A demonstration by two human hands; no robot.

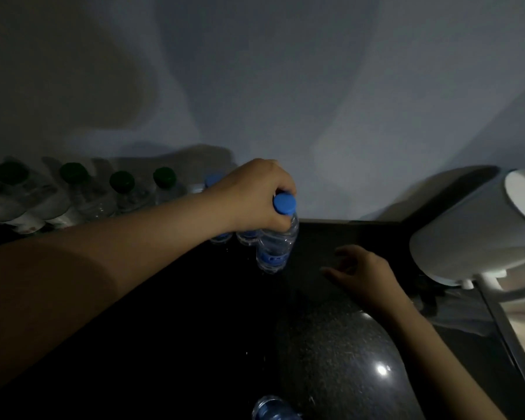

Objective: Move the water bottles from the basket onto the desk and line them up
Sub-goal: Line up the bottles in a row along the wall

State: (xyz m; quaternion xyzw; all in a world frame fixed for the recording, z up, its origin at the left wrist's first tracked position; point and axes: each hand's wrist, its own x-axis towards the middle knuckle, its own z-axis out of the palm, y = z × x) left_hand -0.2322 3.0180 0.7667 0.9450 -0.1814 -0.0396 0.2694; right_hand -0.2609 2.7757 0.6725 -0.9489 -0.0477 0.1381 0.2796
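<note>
Left hand (255, 195), frame centre: fingers curled round neck of blue-capped bottle (275, 247), upright over dark desk (194, 313); base contact unclear. Right hand (361, 274), centre right: fingers loosely spread, holding nothing. 4 green-capped bottles (122, 183) lined against wall, mid left.

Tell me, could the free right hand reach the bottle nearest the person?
Probably yes: the right hand is open and holds nothing, and only bare desk lies between it and that bottle.
</note>
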